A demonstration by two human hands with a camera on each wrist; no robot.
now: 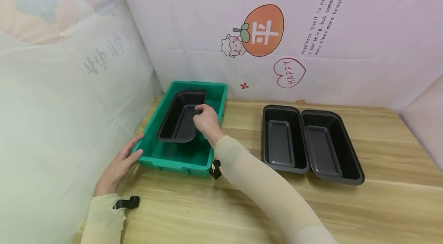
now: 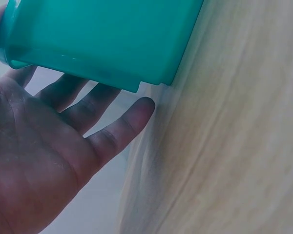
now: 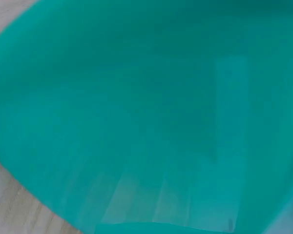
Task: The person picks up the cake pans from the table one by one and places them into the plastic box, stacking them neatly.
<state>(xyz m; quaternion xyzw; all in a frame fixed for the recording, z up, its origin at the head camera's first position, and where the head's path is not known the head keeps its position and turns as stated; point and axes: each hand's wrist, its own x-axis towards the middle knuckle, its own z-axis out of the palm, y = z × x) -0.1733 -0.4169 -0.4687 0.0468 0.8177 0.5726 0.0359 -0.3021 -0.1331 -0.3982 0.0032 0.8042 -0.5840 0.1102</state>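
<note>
A green plastic bin [image 1: 166, 161] sits at the back left of the table, with a dark loaf pan [image 1: 187, 121] inside its walls. My right hand [image 1: 209, 123] grips the pan's right rim, its index finger bent over the edge; the thumb is hidden. At the bin's near left corner, my left hand [image 1: 117, 167] holds the rim, thumb on the front side and fingers along the left. The left wrist view shows the fingers [image 2: 122, 129] spread behind the bin's outer wall [image 2: 107, 39]. In the right wrist view, the bin's green wall [image 3: 136, 122] fills nearly everything.
Two more dark loaf pans, a left one [image 1: 282, 144] and a right one [image 1: 325, 151], stand side by side on the wooden table [image 1: 194, 213]. A printed white cloth [image 1: 194, 25] hangs behind, and another [image 1: 62, 113] runs close along the left side.
</note>
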